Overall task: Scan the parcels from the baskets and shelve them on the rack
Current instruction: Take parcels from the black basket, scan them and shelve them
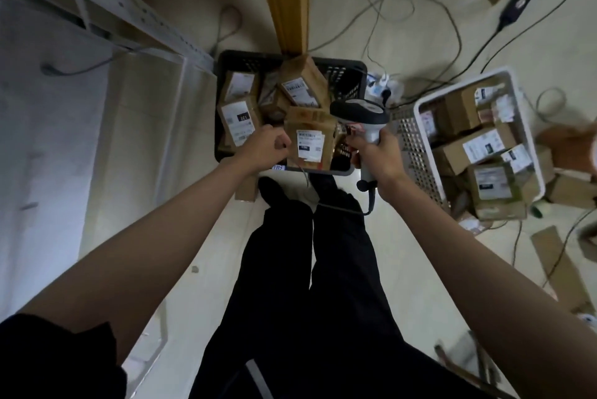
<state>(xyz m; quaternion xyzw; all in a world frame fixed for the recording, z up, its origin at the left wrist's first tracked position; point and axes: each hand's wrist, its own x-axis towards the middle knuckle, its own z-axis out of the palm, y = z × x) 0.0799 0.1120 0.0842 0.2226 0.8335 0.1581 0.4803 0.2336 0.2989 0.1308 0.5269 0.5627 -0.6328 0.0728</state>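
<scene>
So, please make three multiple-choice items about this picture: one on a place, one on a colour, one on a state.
1. Where does the black basket stand?
A. on the floor in front of the person's feet
B. on the rack
C. on the wooden table

2. What colour is the basket at the right?
A. red
B. white
C. green

3. What is the right hand doing?
A. hanging idle
B. pressing flat on a parcel
C. gripping the scanner

Answers:
1. A, since the black basket sits on the floor just beyond the shoes.
2. B, since its rim and perforated wall are white.
3. C, since the fingers curl round the scanner's handle, while the left hand is at the parcel with the white label.
</scene>
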